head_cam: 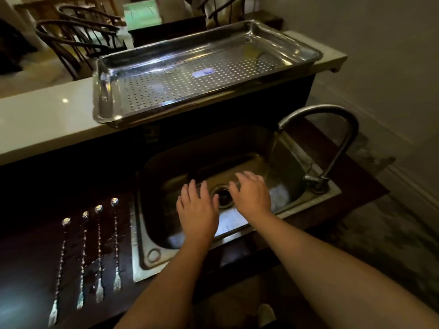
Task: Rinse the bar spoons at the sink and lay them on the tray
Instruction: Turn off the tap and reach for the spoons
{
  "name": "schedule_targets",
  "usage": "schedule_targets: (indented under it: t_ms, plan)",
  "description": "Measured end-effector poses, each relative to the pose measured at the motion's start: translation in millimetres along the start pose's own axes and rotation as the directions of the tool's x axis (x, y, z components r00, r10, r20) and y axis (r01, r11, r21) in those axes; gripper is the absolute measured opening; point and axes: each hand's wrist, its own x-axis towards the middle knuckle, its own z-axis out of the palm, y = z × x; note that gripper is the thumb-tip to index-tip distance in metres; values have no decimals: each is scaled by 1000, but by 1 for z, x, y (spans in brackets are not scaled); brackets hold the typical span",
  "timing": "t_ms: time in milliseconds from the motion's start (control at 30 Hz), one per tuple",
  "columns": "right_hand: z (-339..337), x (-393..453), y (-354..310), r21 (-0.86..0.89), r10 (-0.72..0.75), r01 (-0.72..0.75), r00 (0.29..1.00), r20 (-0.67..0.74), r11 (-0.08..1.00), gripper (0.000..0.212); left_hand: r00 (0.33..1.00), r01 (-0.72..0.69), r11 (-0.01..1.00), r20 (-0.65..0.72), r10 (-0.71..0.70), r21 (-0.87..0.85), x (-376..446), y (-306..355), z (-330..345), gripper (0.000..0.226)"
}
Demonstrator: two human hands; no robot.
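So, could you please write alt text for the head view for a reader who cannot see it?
Both hands, left hand and right hand, hover open and empty over the steel sink while the faucet runs. Four bar spoons lie side by side on the dark counter to the left; the perforated tray sits on the ledge behind.
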Motion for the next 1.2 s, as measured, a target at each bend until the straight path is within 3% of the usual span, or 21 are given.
schedule_targets:
  t_ms: [200,433,967,1200]
  plan:
    - [-35,7,75,-6,86,-86,996,-35,996,41,999,-39,999,35,40,-24,-10,65,30,47]
    - [-58,14,119,16,187,-187,974,-130,982,45,997,-64,998,30,65,-10,-11,71,60,45]
    - [-59,50,121,22,335,-335,942,-3,942,61,997,-37,998,71,40,-54,-18,57,72,42]
    - [-57,44,116,6,339,-339,937,-82,941,55,996,-33,997,76,38,-72,-18,57,76,42]
